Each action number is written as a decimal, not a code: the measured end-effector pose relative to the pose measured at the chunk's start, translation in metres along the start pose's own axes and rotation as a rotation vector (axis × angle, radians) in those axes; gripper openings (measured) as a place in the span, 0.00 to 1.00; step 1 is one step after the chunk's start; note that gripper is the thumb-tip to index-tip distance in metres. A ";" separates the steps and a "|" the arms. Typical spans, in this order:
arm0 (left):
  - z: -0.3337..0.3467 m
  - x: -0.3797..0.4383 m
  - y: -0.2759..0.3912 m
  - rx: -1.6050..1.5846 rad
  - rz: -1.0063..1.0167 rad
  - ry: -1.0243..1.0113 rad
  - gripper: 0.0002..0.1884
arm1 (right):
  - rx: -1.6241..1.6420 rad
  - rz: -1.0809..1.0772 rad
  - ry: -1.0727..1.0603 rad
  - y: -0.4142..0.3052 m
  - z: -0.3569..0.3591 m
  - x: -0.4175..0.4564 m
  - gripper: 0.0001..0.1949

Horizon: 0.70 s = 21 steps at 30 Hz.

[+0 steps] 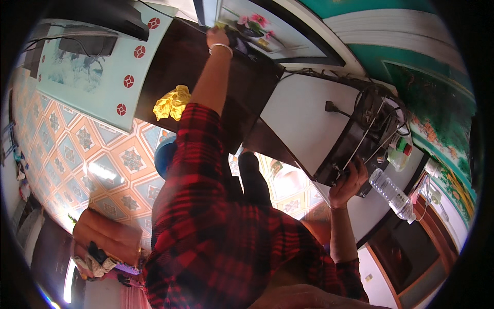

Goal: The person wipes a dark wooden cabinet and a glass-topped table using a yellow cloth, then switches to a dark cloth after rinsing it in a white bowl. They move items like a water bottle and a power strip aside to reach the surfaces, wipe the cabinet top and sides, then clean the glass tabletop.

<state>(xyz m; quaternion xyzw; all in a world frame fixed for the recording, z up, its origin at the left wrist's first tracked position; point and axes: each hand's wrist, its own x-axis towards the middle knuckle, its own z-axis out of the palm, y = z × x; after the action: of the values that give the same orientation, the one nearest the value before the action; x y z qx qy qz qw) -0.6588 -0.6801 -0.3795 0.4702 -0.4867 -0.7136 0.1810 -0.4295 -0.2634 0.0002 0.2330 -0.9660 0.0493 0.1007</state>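
My left hand [218, 38], with a pale bangle [221, 47] at the wrist, reaches to the back of a dark brown cabinet top [247, 89]. A small yellow-green bit shows at its fingers, and dark items [241, 44] lie beside it; what it holds is too blurred to tell. A crumpled yellow cloth [173, 103] lies on the cabinet beside my left forearm. On the right, my right hand [349, 184] grips the near edge of a black box [335, 164] with thin metal rods and coiled cables on it.
A framed flower picture [266, 29] leans at the back. A clear plastic bottle [391, 195] lies on the white surface [308, 112] near a red-capped bottle [399, 154]. A black plug [332, 107] rests there. At left are a pale patterned tabletop [115, 73] and a blue bucket [164, 156].
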 end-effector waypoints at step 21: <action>0.085 -0.150 -0.099 0.378 -0.319 -0.333 0.14 | 0.009 0.010 0.001 0.003 0.002 -0.001 0.23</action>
<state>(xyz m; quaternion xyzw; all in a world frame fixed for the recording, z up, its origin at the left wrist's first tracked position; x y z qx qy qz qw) -0.6374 -0.4829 -0.3838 0.4428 -0.5538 -0.6971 -0.1065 -0.4304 -0.2609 -0.0023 0.2284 -0.9669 0.0542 0.1001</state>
